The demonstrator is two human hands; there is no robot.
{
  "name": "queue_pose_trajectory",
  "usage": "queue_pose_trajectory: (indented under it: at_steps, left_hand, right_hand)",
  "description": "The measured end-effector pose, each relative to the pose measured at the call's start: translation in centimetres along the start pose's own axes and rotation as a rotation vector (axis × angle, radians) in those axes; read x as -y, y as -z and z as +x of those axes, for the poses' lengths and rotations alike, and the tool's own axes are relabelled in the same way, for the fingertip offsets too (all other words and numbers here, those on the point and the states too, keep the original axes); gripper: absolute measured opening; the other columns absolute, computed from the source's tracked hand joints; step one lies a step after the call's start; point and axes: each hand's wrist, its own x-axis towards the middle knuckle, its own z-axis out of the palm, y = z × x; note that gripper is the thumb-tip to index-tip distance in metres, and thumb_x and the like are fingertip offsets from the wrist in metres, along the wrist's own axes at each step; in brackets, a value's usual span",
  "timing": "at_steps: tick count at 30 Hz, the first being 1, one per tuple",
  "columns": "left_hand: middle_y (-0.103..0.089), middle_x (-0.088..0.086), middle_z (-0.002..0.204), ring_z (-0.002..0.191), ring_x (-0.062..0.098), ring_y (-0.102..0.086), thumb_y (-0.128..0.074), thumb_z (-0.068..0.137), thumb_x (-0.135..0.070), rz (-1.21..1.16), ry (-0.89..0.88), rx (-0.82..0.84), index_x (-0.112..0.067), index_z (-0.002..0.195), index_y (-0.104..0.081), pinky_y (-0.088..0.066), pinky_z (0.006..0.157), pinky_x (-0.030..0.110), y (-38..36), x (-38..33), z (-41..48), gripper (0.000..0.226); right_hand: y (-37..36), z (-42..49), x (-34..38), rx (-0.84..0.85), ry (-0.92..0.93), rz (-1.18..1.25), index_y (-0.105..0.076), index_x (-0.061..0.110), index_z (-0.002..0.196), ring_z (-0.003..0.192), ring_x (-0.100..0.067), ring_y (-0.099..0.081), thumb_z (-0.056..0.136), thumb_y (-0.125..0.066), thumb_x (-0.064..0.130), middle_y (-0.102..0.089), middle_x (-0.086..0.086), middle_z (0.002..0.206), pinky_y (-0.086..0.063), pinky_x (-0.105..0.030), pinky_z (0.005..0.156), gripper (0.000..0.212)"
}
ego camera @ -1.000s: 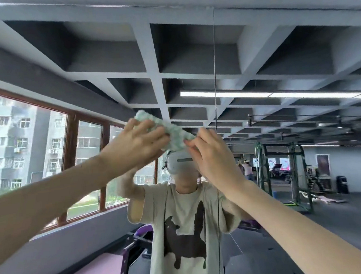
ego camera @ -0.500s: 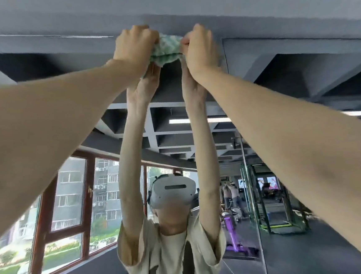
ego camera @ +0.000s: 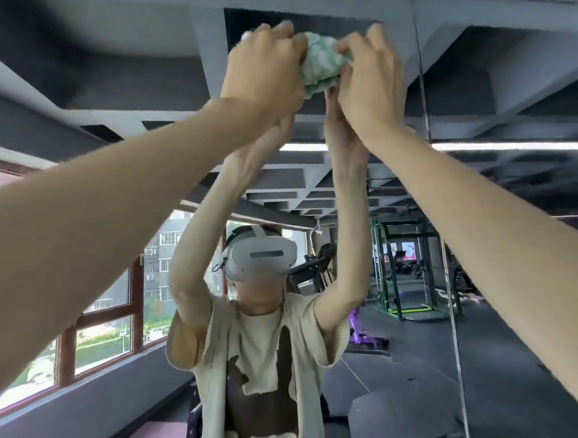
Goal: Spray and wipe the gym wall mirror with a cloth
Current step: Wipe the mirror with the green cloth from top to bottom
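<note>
1. Upper centre of the frame: a bunched green-and-white cloth (ego camera: 322, 63) is pressed against the mirror (ego camera: 499, 322).
2. The left hand (ego camera: 263, 78) grips its left side, fingers curled.
3. The right hand (ego camera: 372, 84) grips its right side likewise.

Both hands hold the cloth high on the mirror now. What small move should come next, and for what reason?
Probably draw the cloth straight down the mirror in one stroke. The left hand and the right hand both hold it bunched against the glass, seemingly near its upper edge, so most of the glass lies below them.
</note>
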Motion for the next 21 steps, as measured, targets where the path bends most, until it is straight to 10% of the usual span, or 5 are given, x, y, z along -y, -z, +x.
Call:
queue_pose_trajectory:
  at_steps: [4, 9, 13, 21]
  left_hand:
    - [-0.058, 0.010, 0.078, 0.068, 0.031, -0.055, -0.049, 0.072, -0.010, -0.007, -0.243, -0.163, -0.007, 0.078, -0.058, -0.035, 0.055, 0.031, 0.3, -1.1, -8.7, 0.011]
    - [-0.062, 0.005, 0.093, 0.080, 0.027, -0.056, -0.064, 0.071, -0.002, -0.098, -0.371, 0.023, -0.009, 0.101, -0.065, -0.049, 0.066, 0.037, 1.2, -1.9, -19.4, 0.031]
    - [-0.066, 0.006, 0.096, 0.084, 0.025, -0.064, -0.039, 0.082, -0.004, -0.159, -0.492, 0.116, -0.008, 0.100, -0.069, -0.055, 0.069, 0.036, 3.6, -1.9, -24.6, 0.035]
    - [-0.062, 0.009, 0.099, 0.088, 0.030, -0.059, -0.066, 0.079, -0.007, 0.014, -0.454, 0.091, -0.009, 0.102, -0.064, -0.048, 0.071, 0.040, 1.9, 1.5, -15.0, 0.023]
  right_hand:
    - [2.5, -8.2, 0.9, 0.030, 0.026, 0.022, -0.064, 0.012, 0.109, 0.101, -0.022, -0.053, 0.088, -0.056, 0.006, -0.055, -0.006, 0.105, -0.046, -0.028, 0.080, 0.023]
    - [5.6, -17.5, 1.7, 0.237, 0.181, 0.056, -0.066, 0.006, 0.101, 0.094, -0.014, -0.050, 0.088, -0.061, 0.020, -0.055, -0.004, 0.103, -0.050, -0.024, 0.069, 0.019]
    - [7.3, -22.9, 2.1, 0.303, 0.303, 0.134, -0.068, 0.004, 0.098, 0.093, -0.011, -0.045, 0.084, -0.061, 0.015, -0.049, 0.001, 0.106, -0.042, -0.015, 0.073, 0.019]
    - [4.5, -16.6, 2.2, 0.236, 0.225, 0.156, -0.067, -0.002, 0.093, 0.083, -0.028, -0.053, 0.085, -0.062, -0.002, -0.061, -0.017, 0.088, -0.046, -0.038, 0.073, 0.010]
